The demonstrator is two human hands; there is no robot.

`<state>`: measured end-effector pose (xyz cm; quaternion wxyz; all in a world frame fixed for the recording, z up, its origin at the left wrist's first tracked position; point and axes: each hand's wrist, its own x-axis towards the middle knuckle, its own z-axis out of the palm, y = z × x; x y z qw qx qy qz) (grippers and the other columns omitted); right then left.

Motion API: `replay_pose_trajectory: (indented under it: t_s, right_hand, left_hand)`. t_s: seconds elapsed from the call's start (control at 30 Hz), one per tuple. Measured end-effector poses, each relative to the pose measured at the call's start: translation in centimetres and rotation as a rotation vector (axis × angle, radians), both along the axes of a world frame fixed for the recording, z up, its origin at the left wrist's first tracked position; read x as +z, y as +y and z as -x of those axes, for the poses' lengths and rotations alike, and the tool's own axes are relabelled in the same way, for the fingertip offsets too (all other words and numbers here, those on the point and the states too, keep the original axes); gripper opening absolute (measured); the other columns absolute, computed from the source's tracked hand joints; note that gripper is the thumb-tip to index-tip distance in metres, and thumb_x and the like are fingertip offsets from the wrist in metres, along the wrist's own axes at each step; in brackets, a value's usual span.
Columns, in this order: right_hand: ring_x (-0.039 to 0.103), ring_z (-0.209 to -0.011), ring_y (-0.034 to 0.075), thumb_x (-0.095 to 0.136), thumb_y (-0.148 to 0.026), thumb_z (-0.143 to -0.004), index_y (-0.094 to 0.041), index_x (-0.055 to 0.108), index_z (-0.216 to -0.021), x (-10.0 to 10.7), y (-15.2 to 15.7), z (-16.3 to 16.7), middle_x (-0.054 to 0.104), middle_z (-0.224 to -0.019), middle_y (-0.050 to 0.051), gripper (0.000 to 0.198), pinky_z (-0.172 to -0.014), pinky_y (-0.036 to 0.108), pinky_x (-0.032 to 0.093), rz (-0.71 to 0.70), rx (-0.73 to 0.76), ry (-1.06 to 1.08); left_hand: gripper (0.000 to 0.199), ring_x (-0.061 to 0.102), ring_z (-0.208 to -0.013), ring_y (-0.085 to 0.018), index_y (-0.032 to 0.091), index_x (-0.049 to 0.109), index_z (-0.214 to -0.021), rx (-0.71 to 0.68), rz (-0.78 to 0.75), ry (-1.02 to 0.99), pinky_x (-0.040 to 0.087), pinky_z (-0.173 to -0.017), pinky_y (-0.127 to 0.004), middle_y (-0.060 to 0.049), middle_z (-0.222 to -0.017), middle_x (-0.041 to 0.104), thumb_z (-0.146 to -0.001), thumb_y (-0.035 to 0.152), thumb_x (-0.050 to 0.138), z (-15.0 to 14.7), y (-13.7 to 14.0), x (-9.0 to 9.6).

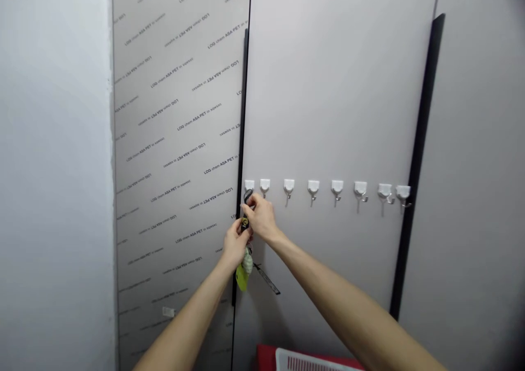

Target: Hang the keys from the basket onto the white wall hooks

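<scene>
Just above the right hand (pixel 262 216): the leftmost hook (pixel 249 184) is sitting up and to its left; the second hook (pixel 264 184) is sitting straight above.
Right hand: is pinching the black strap (pixel 248 196) between thumb and fingers, its top end overlapping the leftmost hook in view. Whether it is catching there, cannot tell.
Left hand (pixel 235 243): is gripping the keychain (pixel 245 223) at its dark, yellow-marked part, below and left of the right hand.
Keychain charms: a pale green charm (pixel 248 264) and a yellow-green tag (pixel 241 279) are hanging just below the left hand; a dark strip (pixel 268 282) is slanting down to its right.
Other hooks: six more are lining up to the right of the right hand.
White basket (pixel 283 354): is showing well below both hands, by something red (pixel 264 357).
Strap step: both hands are apparently working the strap onto the leftmost hook.
Hook move: is probably calling for the right hand to seat the loop, the left supporting the weight until it is holding.
</scene>
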<state>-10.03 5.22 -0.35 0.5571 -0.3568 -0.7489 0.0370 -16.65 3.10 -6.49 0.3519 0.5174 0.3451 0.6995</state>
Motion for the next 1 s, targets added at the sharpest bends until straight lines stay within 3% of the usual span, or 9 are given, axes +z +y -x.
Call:
replay_pose_trajectory:
  t_s: [0.13, 0.43, 0.57, 0.7, 0.83, 0.93, 1.0]
  right_hand:
    - [0.037, -0.044, 0.007, 0.045, -0.026, -0.061, -0.017, 0.041, -0.053, 0.5, -0.5, -0.1, 0.042, -0.047, -0.005, 0.013, -0.046, 0.019, 0.029, -0.03, 0.013, 0.016]
    - [0.037, -0.044, 0.006, 0.048, -0.024, -0.059, -0.016, 0.041, -0.049, -1.1, 1.8, -0.5, 0.043, -0.045, -0.004, 0.014, -0.045, 0.018, 0.027, 0.151, -0.103, -0.08]
    - [0.036, -0.045, 0.006, 0.048, -0.026, -0.061, -0.015, 0.044, -0.053, -2.0, 1.8, -0.9, 0.044, -0.047, -0.004, 0.014, -0.045, 0.018, 0.027, 0.15, -0.104, -0.136]
    - [0.038, -0.046, 0.006, 0.046, -0.029, -0.064, -0.015, 0.048, -0.057, -3.1, 1.1, -3.1, 0.047, -0.049, -0.003, 0.017, -0.046, 0.018, 0.028, 0.184, -0.014, -0.244]
    - [0.041, -0.048, 0.006, 0.044, -0.029, -0.066, -0.014, 0.051, -0.063, -6.4, 0.0, -7.8, 0.05, -0.052, -0.002, 0.017, -0.048, 0.017, 0.03, 0.259, 0.038, -0.323]
    - [0.043, -0.05, 0.006, 0.044, -0.023, -0.065, -0.013, 0.053, -0.065, -10.8, -1.6, -12.3, 0.052, -0.055, -0.001, 0.013, -0.05, 0.017, 0.031, 0.395, 0.061, -0.42]
    - [0.044, -0.051, 0.006, 0.044, -0.021, -0.064, -0.013, 0.053, -0.066, -14.2, -3.0, -15.0, 0.054, -0.057, 0.0, 0.013, -0.051, 0.017, 0.032, 0.518, 0.073, -0.496]
  left_hand:
    - [0.02, 0.039, -0.041, -0.005, 0.016, 0.047, -0.078, 0.017, -0.062, 0.024, 0.031, -0.04, -0.016, 0.006, -0.049, 0.044, -0.059, 0.019, 0.049, -0.1, 0.4, 0.2]
    - [0.012, 0.038, -0.037, -0.005, 0.014, 0.044, -0.071, 0.006, 0.089, 0.128, 0.031, -0.038, -0.016, 0.006, -0.045, 0.042, -0.06, 0.019, 0.047, -0.7, 1.1, -1.4]
    - [0.014, 0.041, -0.043, -0.006, 0.014, 0.047, -0.073, 0.132, 0.068, 0.244, 0.033, -0.042, -0.017, 0.005, -0.049, 0.046, -0.06, 0.016, 0.046, -0.7, 1.6, -2.0]
    - [0.023, 0.046, -0.054, -0.01, 0.013, 0.05, -0.082, 0.304, 0.068, 0.383, 0.037, -0.053, -0.021, 0.001, -0.06, 0.051, -0.06, 0.014, 0.046, -0.3, 1.7, -2.2]
    - [0.036, 0.049, -0.072, -0.014, 0.012, 0.044, -0.096, 0.496, 0.072, 0.391, 0.038, -0.066, -0.026, -0.005, -0.08, 0.053, -0.061, 0.016, 0.047, -0.1, 0.8, -3.5]
    - [0.039, 0.043, -0.09, -0.015, 0.015, 0.041, -0.099, 0.713, -0.087, 0.442, 0.033, -0.079, -0.029, -0.007, -0.097, 0.047, -0.062, 0.018, 0.048, -0.9, -1.0, -5.4]
    - [0.035, 0.041, -0.093, -0.015, 0.016, 0.041, -0.097, 0.725, -0.144, 0.533, 0.031, -0.082, -0.029, -0.005, -0.098, 0.046, -0.063, 0.018, 0.046, -2.2, -2.6, -7.2]
